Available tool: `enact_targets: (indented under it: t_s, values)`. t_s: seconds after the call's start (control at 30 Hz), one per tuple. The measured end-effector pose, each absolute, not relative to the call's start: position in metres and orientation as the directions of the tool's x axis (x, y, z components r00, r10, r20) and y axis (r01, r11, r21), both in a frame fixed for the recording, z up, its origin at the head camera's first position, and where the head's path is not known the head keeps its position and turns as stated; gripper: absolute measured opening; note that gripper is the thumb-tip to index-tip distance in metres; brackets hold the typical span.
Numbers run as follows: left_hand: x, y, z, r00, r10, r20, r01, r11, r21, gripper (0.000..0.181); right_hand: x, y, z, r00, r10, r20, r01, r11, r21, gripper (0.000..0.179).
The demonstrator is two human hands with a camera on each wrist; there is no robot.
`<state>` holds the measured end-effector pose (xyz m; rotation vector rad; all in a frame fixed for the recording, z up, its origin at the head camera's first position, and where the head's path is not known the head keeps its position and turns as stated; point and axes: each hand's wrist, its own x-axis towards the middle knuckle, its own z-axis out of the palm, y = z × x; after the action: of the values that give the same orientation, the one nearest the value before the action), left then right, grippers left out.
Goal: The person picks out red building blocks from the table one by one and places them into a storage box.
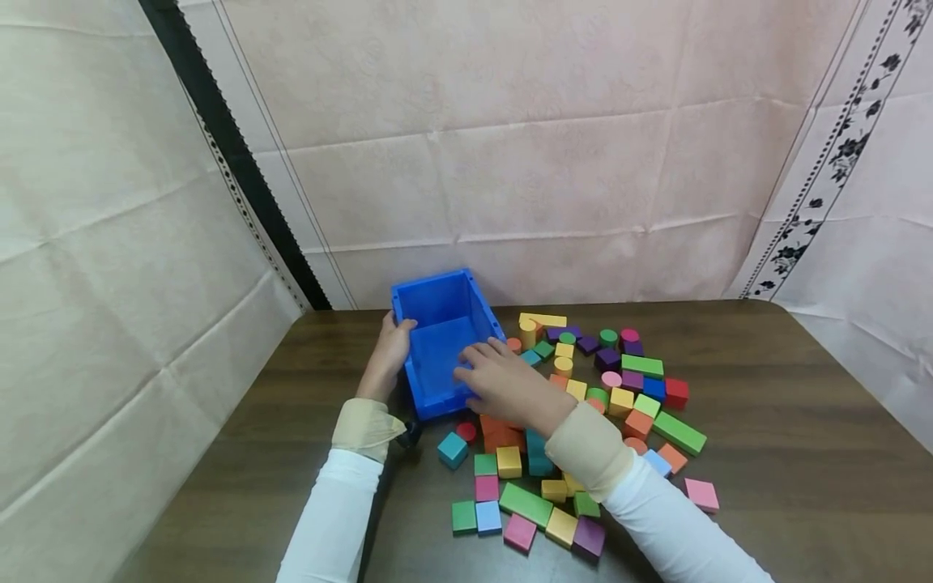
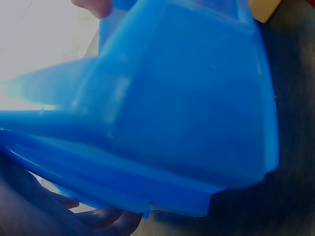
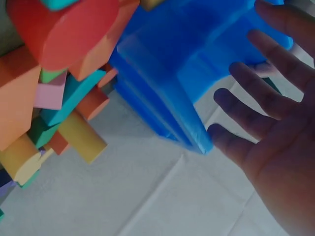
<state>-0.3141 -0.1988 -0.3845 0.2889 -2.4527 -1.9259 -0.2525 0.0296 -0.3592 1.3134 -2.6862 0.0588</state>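
A blue plastic bin [image 1: 437,344] stands tilted near the table's back edge, and its inside shows no blocks. My left hand [image 1: 389,352] grips the bin's left side wall, with the thumb at the rim. Curled fingers [image 2: 106,219] show along the outside of the bin [image 2: 192,103] in the left wrist view. Over the bin's right rim is my right hand [image 1: 513,385], which holds nothing. In the right wrist view its fingers [image 3: 268,98] are spread apart and a fingertip is right at the bin's edge [image 3: 194,135].
Many coloured wooden blocks lie right of and in front of the bin, among them a long green block [image 1: 679,432], a yellow cylinder [image 3: 81,137] and a teal cube [image 1: 453,450]. A pink block [image 1: 701,494] lies apart at the right. Pale cloth [image 1: 547,162] hangs behind the brown table [image 1: 787,389].
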Motion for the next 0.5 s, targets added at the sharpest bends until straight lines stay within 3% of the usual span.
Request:
enact_targets:
  t_s: [0.23, 0.5]
  values:
    - [-0.3126, -0.1982, -0.3840, -0.982, -0.148, -0.114, -0.146, 0.223, 0.964, 0.072, -0.2470, 0.0224, -0.3653, -0.615, -0.780, 0.120, -0.773, 0.626, 0.102, 0.050]
    - [-0.3121, -0.1981, -0.3851, -0.983, -0.154, -0.102, -0.136, 0.235, 0.962, 0.073, -0.2461, 0.0214, -0.3650, -0.608, -0.791, 0.067, -0.792, 0.611, 0.028, 0.032]
